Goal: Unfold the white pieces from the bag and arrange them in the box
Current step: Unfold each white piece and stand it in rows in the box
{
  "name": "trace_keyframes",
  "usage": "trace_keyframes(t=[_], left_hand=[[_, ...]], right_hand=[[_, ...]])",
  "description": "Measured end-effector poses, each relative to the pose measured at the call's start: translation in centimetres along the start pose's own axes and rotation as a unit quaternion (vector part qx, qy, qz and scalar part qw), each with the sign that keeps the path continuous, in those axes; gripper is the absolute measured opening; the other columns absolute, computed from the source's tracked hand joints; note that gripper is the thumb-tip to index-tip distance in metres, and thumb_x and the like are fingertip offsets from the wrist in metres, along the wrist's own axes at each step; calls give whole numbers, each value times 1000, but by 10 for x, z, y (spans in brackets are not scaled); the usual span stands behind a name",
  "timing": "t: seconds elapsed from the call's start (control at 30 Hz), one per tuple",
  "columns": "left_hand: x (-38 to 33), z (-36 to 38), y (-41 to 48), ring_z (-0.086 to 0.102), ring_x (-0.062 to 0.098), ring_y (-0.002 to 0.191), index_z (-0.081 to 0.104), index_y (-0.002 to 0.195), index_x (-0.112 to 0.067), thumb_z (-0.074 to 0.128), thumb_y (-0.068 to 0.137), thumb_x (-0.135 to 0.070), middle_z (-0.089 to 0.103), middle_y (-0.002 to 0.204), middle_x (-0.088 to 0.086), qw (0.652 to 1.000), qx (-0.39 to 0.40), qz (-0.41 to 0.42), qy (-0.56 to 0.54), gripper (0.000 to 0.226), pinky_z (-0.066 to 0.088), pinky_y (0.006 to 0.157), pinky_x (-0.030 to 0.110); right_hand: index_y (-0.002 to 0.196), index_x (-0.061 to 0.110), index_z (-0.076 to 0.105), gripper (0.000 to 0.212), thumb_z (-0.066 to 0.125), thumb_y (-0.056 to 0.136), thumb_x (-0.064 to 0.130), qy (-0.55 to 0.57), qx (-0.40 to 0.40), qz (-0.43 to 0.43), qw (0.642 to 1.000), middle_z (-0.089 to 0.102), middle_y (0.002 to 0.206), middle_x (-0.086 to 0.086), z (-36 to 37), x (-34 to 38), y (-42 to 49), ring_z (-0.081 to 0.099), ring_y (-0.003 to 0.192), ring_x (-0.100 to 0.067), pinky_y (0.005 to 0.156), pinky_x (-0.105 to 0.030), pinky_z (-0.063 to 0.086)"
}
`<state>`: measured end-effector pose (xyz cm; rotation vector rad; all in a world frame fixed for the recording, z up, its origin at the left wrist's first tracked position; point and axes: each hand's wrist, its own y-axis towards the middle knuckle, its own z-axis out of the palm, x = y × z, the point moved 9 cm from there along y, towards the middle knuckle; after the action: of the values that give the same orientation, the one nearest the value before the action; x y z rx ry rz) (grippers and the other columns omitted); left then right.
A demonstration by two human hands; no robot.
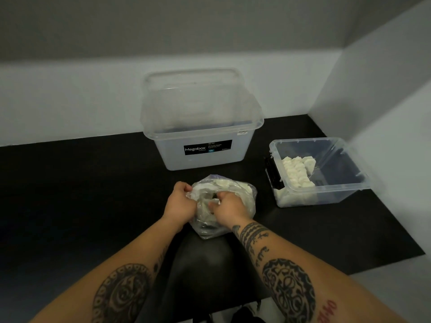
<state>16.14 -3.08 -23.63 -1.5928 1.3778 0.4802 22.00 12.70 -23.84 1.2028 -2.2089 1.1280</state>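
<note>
Pinching the mouth of the crinkled clear plastic bag (246, 199), left hand (180, 202) and right hand (229, 206) curl tight.

Both bare, tattooed forearms reach toward 12 o'clock and converge. The left hand (180, 202) pinches the bag (247, 194) rim with curled fingers. The right hand (229, 207), at its 3 o'clock, grips it too.

Work booth: bare white walls (70, 101), blk mat (93, 194)
</note>
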Motion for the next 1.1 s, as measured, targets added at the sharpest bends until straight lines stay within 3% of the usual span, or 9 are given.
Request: trace_keyframes(t=[0.2, 0.37, 0.47, 0.57, 0.67, 0.77, 0.87, 1.0, 1.1], left_hand=[[4, -1, -3, 65, 24, 86, 52, 108, -24, 56, 89, 1, 62, 103, 7, 998, -6, -29, -63, 32, 56, 64, 35], [-4, -7, 0, 63, 23, 89, 51, 113, -22, 55, 90, -2, 60, 105, 6, 997, -23, -43, -54, 30, 54, 69, 35], [-19, -8, 2, 61, 22, 96, 54, 115, -27, 64, 85, -13, 59, 113, 3, 1000, -3, -20, -22, 34, 53, 74, 34], [-40, -16, 3, 60, 26, 106, 62, 97, -38, 61, 80, -33, 63, 113, 0, 998, -36, 37, -22, 17, 54, 91, 46], [-66, -27, -11, 65, 26, 95, 68, 91, -25, 53, 99, -25, 69, 96, 4, 983, -74, 99, -134, 16, 53, 79, 35], [-75, 6, -17, 70, 29, 94, 66, 110, -13, 46, 105, -39, 71, 111, 15, 943, 124, 9, -309, 34, 57, 74, 36], [-70, 33, -39, 73, 35, 88, 67, 124, -15, 49, 96, -65, 72, 110, 23, 886, 333, -94, -307, 60, 62, 71, 40], [-54, 35, -40, 62, 17, 65, 67, 124, -22, 67, 91, -39, 64, 80, 7, 882, 363, -88, -286, 37, 52, 58, 28], [-36, 24, -22, 59, 15, 63, 64, 132, -26, 63, 98, -21, 70, 85, 6, 891, 289, -103, -335, 35, 50, 61, 30]], right_hand=[[118, 21, 69, 25, 68, 95, 28, 75, 35, 24, 996, 70, 113, 1, 6, -4, 2, 64, 109, -21, 103, -39, 52], [112, 25, 68, 21, 71, 91, 29, 29, 20, -27, 999, 70, 107, 2, -17, 11, -3, 68, 101, -18, 92, -35, 57], [101, 27, 68, 12, 73, 90, 28, 22, -15, -103, 994, 69, 101, 5, -46, 37, -9, 67, 91, -12, 75, -26, 54], [101, 22, 71, 15, 77, 88, 23, 137, -43, -123, 982, 72, 99, 2, -73, 53, -10, 71, 91, -15, 82, -34, 61], [103, 18, 69, 18, 78, 88, 15, 213, -8, -130, 968, 73, 100, -4, -83, 65, -11, 73, 89, -17, 80, -33, 63], [106, 20, 70, 25, 82, 84, 15, 139, 62, -171, 973, 75, 101, -2, -75, 76, -12, 74, 91, -18, 80, -34, 63], [114, 26, 66, 41, 86, 79, 17, 47, 75, -214, 973, 74, 101, 3, -66, 83, -18, 74, 88, -13, 80, -33, 62], [138, 29, 54, 74, 90, 74, 25, 18, 38, -231, 972, 70, 114, 9, -62, 75, -21, 64, 91, -2, 81, -21, 52], [123, 24, 63, 49, 85, 79, 29, 83, -3, -204, 975, 69, 105, 10, -70, 55, -19, 63, 85, -2, 76, -19, 51]])
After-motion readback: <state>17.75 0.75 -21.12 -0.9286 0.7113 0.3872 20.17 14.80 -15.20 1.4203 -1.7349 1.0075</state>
